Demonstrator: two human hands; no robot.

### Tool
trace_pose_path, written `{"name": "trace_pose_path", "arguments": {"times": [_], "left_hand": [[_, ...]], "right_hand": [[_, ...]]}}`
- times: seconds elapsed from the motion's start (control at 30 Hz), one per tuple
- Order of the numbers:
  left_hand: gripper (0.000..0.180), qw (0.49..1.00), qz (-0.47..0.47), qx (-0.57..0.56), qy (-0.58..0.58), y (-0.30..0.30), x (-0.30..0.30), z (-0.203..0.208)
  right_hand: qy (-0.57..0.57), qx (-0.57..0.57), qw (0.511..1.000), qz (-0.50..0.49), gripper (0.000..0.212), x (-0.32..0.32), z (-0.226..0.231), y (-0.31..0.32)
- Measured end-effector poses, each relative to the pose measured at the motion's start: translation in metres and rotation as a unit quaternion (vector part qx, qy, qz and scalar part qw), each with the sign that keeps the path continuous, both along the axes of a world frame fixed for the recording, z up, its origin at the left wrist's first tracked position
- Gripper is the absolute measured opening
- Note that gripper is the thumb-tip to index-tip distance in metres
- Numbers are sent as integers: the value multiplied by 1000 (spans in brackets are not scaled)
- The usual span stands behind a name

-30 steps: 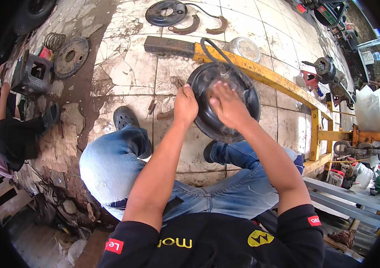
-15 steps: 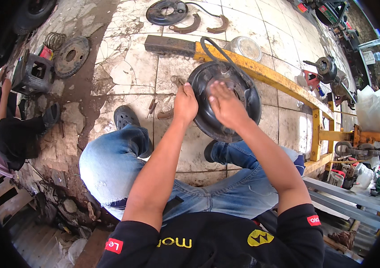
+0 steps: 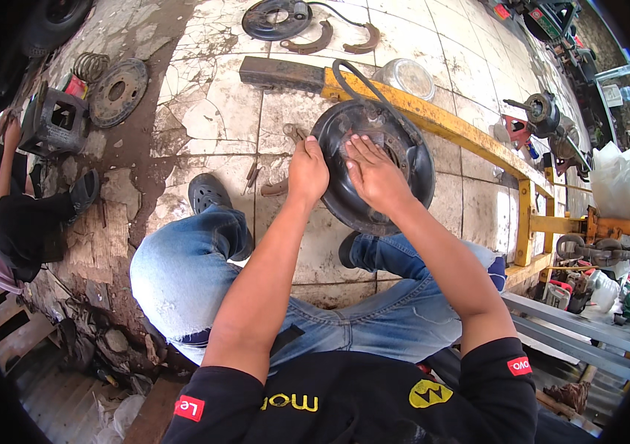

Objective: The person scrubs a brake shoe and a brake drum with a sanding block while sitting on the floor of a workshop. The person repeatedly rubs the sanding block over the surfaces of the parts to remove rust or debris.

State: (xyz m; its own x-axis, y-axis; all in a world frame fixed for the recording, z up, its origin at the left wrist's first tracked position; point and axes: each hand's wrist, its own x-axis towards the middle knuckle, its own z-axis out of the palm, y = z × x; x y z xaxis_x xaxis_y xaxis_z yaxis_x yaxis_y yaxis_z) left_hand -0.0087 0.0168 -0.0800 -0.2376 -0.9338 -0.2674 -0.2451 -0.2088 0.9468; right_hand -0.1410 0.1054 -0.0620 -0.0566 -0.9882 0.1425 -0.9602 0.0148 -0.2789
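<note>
A round black brake backing plate (image 3: 344, 196) with a black cable (image 3: 374, 92) attached stands tilted between my knees above the tiled floor. My left hand (image 3: 307, 172) grips its left rim, thumb on the face and fingers wrapped behind. Flat against the plate's face lies my right hand (image 3: 376, 177), its fingers stretched out near the centre hole. Whether anything lies under those fingers, I cannot tell. A curved brown brake shoe (image 3: 275, 189) pokes out from behind my left hand, partly hidden. Small thin metal pieces (image 3: 253, 176) lie on the tile beside it.
Beyond the plate runs a yellow steel beam (image 3: 441, 122), with a clear round container (image 3: 405, 78) next to it. Farther off lie another backing plate (image 3: 276, 20) and two brake shoes (image 3: 309, 44). At left, another person sits by a grey crate (image 3: 56, 122).
My right hand, blurred by motion before, now shows sharply on the plate's face, in nearly the same place. My left hand keeps its hold on the rim.
</note>
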Motion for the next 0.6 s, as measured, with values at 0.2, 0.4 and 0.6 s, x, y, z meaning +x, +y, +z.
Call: {"name": "trace_pose_path", "arguments": {"times": [0.2,0.4,0.6], "left_hand": [[51,1000,-15,14,-4,-2,0,-2],[52,1000,-15,9,-4,-3,-3,-6],[52,1000,-26,7,-12,-6,-3,-5]], "right_hand": [[0,1,1000,-30,43,-3,2,-4],[11,26,999,-32,46,-3,5,-3],[37,17,999,-22,46,3,9,-3]]}}
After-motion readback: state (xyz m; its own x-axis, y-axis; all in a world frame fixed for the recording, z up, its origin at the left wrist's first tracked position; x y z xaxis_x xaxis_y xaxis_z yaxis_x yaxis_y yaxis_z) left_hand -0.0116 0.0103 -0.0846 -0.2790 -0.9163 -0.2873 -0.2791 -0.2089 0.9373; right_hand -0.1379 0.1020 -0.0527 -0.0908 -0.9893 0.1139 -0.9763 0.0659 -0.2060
